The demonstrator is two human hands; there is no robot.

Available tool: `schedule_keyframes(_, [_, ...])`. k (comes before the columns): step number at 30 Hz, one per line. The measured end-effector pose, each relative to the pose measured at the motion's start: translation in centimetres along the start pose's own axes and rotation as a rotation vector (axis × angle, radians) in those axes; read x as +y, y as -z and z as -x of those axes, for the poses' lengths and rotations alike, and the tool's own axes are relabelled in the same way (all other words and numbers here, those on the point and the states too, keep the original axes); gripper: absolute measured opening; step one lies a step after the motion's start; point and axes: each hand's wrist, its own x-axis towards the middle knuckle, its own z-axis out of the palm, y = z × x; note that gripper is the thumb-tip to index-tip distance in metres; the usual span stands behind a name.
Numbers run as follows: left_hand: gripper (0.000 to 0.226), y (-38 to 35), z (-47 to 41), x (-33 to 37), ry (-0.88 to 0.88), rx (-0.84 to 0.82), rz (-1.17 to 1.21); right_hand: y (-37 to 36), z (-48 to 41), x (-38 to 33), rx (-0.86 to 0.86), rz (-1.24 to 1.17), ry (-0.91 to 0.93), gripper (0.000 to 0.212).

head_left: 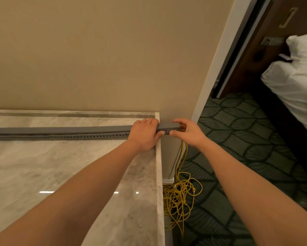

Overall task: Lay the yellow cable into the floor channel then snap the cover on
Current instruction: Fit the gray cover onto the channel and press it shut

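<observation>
Clamping left hand [144, 134] round grey floor channel [78, 137] mid-frame, steadying it; pinching its end between right hand [188, 132] fingers, probably seating cover [78, 130] over yellow cable [182, 151].

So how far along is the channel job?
Cable seems laid: the yellow cable exits the right end of the grey channel. In hand: left hand and right hand grip the cover there. Left: the toothed gap along the run shows it unsnapped.

Single head cam, wide-angle, aimed fwd/down, close above marble top [60, 166].
</observation>
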Motion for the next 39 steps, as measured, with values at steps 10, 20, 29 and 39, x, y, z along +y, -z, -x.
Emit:
schedule_keyframes(10, [0.042, 1.0, -0.4, -0.7, 0.003, -0.121, 0.145, -0.3, 0.4, -0.3, 0.005, -0.062, -0.037, 0.038])
schedule_keyframes(20, [0.046, 2.6, -0.4, -1.0, -0.04, -0.11, 0.247, 0.9, 0.2, -1.1, 0.089, 0.318, 0.15, 0.031])
schedule_keyframes(29, [0.034, 2.7, -0.1, -0.4, -0.101, -0.16, 0.172, 1.0, 0.3, -0.9, 0.079, 0.371, 0.145, 0.025])
schedule_keyframes(39, [0.033, 2.9, -0.3, 0.6, -0.154, -0.158, -0.085, 1.6, 0.6, -1.8, -0.127, 0.652, 0.232, 0.029])
